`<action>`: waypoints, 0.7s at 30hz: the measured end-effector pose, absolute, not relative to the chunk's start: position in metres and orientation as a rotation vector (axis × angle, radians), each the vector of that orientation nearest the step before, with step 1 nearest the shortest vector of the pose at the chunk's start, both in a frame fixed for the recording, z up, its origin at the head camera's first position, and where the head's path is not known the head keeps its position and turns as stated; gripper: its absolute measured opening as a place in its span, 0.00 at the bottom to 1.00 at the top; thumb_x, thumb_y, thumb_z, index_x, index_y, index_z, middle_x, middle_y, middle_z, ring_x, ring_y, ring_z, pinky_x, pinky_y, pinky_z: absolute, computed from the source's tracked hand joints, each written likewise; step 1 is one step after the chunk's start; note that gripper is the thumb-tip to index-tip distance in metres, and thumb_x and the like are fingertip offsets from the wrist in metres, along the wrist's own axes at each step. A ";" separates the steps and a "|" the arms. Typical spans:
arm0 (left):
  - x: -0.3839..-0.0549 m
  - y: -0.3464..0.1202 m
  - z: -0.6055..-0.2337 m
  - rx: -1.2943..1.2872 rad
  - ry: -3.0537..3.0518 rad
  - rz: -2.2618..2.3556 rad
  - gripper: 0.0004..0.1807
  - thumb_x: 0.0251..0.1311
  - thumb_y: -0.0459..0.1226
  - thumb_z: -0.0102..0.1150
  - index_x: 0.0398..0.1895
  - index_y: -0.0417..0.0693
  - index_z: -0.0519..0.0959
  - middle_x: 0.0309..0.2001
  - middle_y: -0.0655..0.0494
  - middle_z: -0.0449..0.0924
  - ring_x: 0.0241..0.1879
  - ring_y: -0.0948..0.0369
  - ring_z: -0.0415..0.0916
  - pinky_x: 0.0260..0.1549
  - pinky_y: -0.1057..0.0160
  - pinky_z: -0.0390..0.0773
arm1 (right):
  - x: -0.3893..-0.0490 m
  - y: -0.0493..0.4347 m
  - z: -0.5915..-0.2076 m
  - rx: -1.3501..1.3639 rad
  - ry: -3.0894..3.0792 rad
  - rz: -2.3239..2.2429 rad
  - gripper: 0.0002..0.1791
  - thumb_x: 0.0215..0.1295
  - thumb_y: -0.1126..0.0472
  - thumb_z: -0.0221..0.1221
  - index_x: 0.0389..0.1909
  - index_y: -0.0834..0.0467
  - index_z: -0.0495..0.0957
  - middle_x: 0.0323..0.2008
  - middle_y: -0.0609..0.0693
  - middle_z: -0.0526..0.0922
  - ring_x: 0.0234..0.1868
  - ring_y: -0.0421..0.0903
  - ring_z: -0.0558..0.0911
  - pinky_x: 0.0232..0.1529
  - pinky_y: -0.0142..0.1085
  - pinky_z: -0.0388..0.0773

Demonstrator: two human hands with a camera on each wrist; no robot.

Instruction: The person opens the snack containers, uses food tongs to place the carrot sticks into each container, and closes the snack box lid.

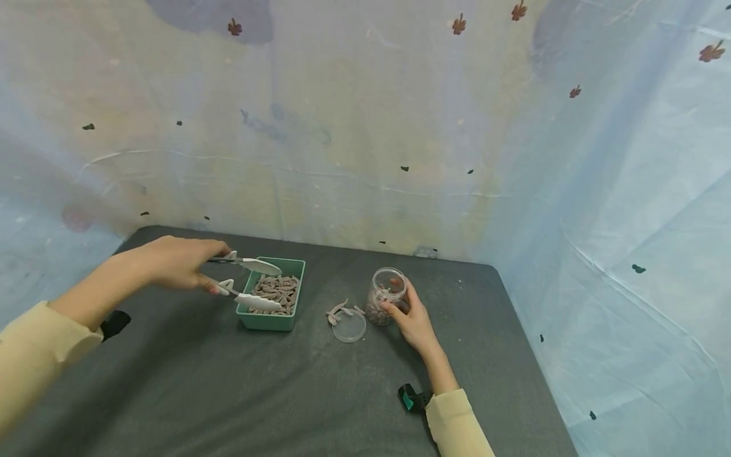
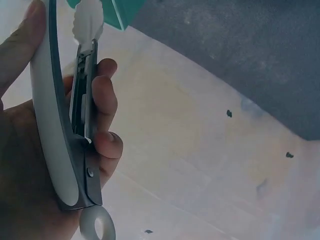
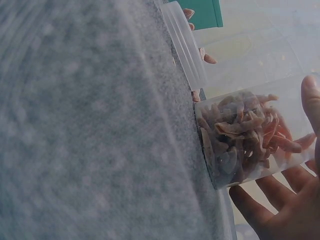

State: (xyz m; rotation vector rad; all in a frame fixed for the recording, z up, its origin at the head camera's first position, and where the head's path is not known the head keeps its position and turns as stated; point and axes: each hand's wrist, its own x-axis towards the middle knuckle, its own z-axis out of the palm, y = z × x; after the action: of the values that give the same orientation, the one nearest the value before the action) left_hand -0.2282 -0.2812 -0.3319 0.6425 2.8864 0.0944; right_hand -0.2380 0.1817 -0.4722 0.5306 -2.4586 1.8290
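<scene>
My left hand [image 1: 177, 261] grips a pair of tongs [image 2: 52, 110] with white scalloped tips. Those tips are spread above a green rectangular box [image 1: 267, 322], with nothing visible between them. Many brownish-pink strips [image 1: 275, 291], perhaps dried meat, fill the box. On the right, my right hand [image 1: 415, 320] holds a clear jar [image 1: 389, 284], thumb on one side and fingers round the other. The jar stands uncapped on the table, and similar strips [image 3: 250, 130] fill its lower part in the right wrist view.
A clear round lid [image 1: 349, 326] lies left of the jar, with several loose strips [image 1: 338, 310] at its far edge. The dark cloth-covered table [image 1: 320, 393] ends at a hanging patterned sheet [image 1: 354, 127] behind and on the right.
</scene>
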 end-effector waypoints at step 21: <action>-0.247 -0.254 -0.325 0.605 2.793 -0.030 0.51 0.49 0.57 0.80 0.69 0.35 0.74 0.64 0.35 0.77 0.61 0.37 0.77 0.50 0.34 0.78 | -0.238 0.183 -0.472 0.527 -2.459 1.813 0.38 0.72 0.64 0.66 0.78 0.59 0.61 0.71 0.68 0.70 0.70 0.63 0.73 0.67 0.61 0.72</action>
State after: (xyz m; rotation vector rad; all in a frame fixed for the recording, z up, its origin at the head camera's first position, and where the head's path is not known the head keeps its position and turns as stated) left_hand -0.2470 -0.2541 -0.3255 0.6054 2.7927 -0.0296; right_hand -0.2382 0.1825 -0.4718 0.5271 -2.4585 1.8128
